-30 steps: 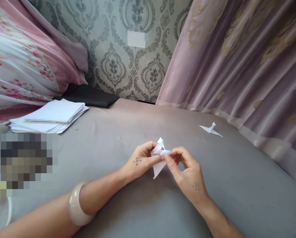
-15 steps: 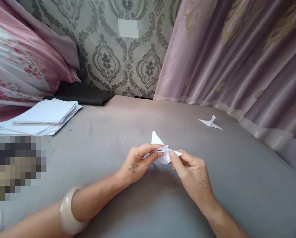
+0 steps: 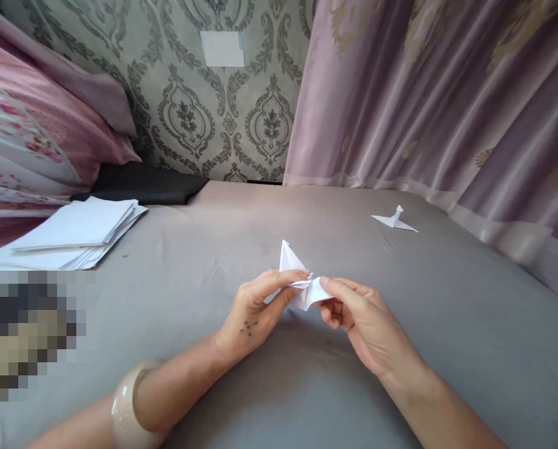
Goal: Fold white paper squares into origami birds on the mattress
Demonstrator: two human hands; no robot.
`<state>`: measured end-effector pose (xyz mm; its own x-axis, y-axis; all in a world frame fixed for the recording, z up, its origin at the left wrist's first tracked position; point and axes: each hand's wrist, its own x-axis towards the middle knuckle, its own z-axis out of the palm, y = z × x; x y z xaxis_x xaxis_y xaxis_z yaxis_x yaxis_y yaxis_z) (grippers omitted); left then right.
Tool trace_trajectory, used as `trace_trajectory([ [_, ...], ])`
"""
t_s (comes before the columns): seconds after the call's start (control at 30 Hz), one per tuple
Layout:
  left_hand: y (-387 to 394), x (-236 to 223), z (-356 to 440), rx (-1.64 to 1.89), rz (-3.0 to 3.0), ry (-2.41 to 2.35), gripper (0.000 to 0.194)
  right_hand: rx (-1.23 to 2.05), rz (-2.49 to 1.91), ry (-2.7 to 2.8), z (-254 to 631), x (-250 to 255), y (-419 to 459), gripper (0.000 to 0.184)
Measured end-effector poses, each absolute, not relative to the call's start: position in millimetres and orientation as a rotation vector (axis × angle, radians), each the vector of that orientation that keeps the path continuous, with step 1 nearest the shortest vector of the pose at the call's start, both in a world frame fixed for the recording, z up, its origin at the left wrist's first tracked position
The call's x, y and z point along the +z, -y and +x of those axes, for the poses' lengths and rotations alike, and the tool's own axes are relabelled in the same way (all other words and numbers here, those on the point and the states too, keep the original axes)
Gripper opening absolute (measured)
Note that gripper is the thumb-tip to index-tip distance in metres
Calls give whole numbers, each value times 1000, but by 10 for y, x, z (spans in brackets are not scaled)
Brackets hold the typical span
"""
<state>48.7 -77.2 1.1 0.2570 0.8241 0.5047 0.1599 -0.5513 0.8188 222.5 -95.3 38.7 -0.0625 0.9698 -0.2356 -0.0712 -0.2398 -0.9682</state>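
Note:
A small folded white paper figure (image 3: 302, 295) is held between my two hands above the grey cloth surface. One pointed flap of it rises up and to the left. My left hand (image 3: 260, 305) pinches the paper's left side between thumb and fingers. At its right side, my right hand (image 3: 356, 305) grips a flap with the thumb on top and the fingers curled beneath. My fingers cover part of the folds. A pale bangle circles my left forearm.
A finished-looking paper crane (image 3: 395, 218) stands at the back right. A stack of white paper sheets (image 3: 75, 226) lies at the left, with a folded black cloth (image 3: 143, 184) behind it. Curtains (image 3: 382, 100) hang along the right. A pixelated patch hides the lower left.
My right hand has turned, its thumb shifting to the flap's upper edge, and the right flap now looks wider. My left hand keeps its pinch. The camera view has shifted slightly.

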Motion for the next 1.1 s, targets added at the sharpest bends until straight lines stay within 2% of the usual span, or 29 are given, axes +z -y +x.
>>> trace_trajectory([
  [0.27,748,-33,494,1213,1751,-882,24,1574,-1207,931,2249,370,939,29],
  [0.53,737,76,553,1246,1412,-930,12,1532,-1109,1070,2221,352,961,31],
  [0.7,739,140,566,1270,1300,-977,11,1237,-1206,1335,2103,275,1036,29],
  [0.87,775,166,589,1277,1285,-967,10,776,-1184,1498,1997,121,1079,10],
  [1.1,780,126,599,1265,1326,-929,12,433,-1154,1597,1994,90,1089,13],
])
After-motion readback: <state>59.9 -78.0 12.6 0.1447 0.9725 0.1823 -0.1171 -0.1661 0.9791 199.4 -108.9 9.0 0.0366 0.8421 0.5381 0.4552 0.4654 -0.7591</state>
